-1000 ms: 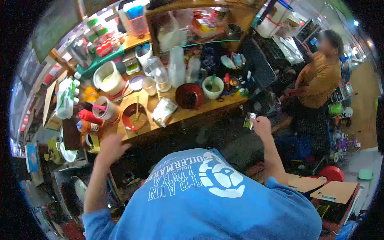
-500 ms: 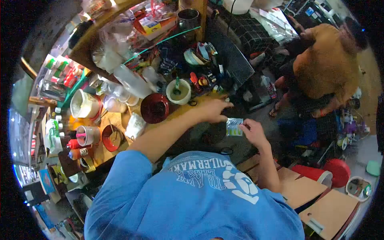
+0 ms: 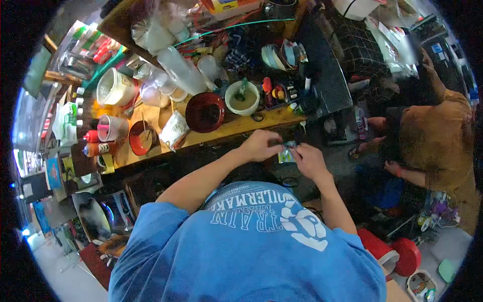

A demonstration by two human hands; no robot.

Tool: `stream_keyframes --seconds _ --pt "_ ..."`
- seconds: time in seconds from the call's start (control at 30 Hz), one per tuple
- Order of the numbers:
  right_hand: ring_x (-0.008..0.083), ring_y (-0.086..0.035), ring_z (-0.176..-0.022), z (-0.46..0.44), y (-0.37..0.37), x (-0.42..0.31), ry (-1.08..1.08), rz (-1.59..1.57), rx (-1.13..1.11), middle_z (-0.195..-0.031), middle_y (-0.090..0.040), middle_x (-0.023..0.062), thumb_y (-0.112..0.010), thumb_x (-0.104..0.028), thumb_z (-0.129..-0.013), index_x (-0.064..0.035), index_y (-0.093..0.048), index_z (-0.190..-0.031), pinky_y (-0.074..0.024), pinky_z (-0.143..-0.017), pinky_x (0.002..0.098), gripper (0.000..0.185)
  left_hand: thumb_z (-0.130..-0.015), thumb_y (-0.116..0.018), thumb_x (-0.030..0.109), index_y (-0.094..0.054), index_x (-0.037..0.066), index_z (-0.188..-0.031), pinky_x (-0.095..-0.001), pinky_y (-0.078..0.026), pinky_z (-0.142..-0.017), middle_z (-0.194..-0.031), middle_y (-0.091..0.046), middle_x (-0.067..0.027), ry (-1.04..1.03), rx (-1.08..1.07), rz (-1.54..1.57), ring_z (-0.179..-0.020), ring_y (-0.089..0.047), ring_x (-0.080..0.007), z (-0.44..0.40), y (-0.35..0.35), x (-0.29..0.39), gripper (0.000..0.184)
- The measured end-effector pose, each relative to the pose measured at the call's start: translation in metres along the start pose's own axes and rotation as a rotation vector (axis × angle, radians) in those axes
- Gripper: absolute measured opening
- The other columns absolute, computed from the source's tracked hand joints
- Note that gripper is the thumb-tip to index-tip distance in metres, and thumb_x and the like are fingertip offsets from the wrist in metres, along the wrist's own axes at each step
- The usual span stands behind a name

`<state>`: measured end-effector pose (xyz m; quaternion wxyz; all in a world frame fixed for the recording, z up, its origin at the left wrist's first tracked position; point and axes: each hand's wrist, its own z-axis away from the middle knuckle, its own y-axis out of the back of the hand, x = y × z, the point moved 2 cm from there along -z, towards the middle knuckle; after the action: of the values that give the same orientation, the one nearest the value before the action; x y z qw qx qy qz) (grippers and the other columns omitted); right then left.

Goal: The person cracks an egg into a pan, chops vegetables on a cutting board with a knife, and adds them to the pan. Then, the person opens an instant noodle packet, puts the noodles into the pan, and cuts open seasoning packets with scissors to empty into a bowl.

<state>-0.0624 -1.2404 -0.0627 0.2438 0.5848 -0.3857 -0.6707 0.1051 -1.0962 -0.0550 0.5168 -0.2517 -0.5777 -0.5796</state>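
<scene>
A small silver packet with green and yellow print (image 3: 286, 155) is held out in front of my blue shirt, just off the workbench's front edge. My right hand (image 3: 310, 160) pinches its right side between thumb and fingers. Against the upper left edge of the packet my left hand (image 3: 260, 146) is closed, thumb and fingertips meeting at it. Fingers cover part of the packet, so its full face is hidden. Beyond the hands, on the wooden workbench (image 3: 274, 121), are a white tub (image 3: 235, 104) of cloudy liquid with a green-handled tool and a dark red bowl (image 3: 193, 117).
A smaller red bowl (image 3: 142, 146) with a stick, a white bag (image 3: 174, 130), bottles and plastic containers crowd the bench's left. A dark panel (image 3: 327, 75) stands at its right end. Another person (image 3: 435, 141) in a brown shirt is at the right. Red containers (image 3: 406, 256) lie lower right.
My left hand has come back from near the bench edge to the packet my right hand holds. The view has shifted, and the other person's arm is now raised.
</scene>
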Motion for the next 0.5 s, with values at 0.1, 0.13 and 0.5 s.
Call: stream_keyframes --seconds 0.1,0.13,0.5 --pt "0.0387 -0.059 -0.073 -0.007 -0.011 0.011 -0.035 0.061 -0.030 -0.076 -0.058 0.0178 -0.062 -0.021 -0.092 -0.0004 -0.062 -0.078 -0.0475 -0.066 0.0467 0.024 -0.082 -0.068 0.023 -0.061 0.004 -0.119 -0.0459 -0.054 -0.077 -0.115 -0.062 -0.0197 0.135 0.122 -0.353 -0.086 -0.067 -0.0363 -0.003 -0.003 -0.027 0.043" --pt "0.0386 -0.060 -0.074 -0.008 -0.015 0.016 -0.093 0.117 -0.094 -0.076 -0.058 0.0183 -0.060 -0.023 -0.092 -0.0002 -0.062 -0.077 -0.0475 -0.066 0.0476 0.027 -0.084 -0.066 0.023 -0.054 0.004 -0.130 -0.0460 -0.055 -0.077 -0.126 -0.057 -0.0194 0.236 0.156 -0.589 -0.089 -0.066 -0.0367 -0.008 -0.004 -0.038 0.051" --pt "0.0147 -0.058 -0.082 -0.099 -0.071 -0.011 -0.502 -0.880 -0.124 -0.089 -0.066 0.0023 -0.053 -0.034 -0.100 -0.0030 -0.069 -0.098 -0.0470 -0.074 0.0338 0.035 -0.081 -0.062 0.012 -0.051 0.002 -0.122 -0.0475 -0.055 -0.073 -0.103 -0.062 -0.0206 0.131 0.321 -0.159 -0.091 -0.065 -0.0380 -0.029 -0.060 -0.188 0.043"
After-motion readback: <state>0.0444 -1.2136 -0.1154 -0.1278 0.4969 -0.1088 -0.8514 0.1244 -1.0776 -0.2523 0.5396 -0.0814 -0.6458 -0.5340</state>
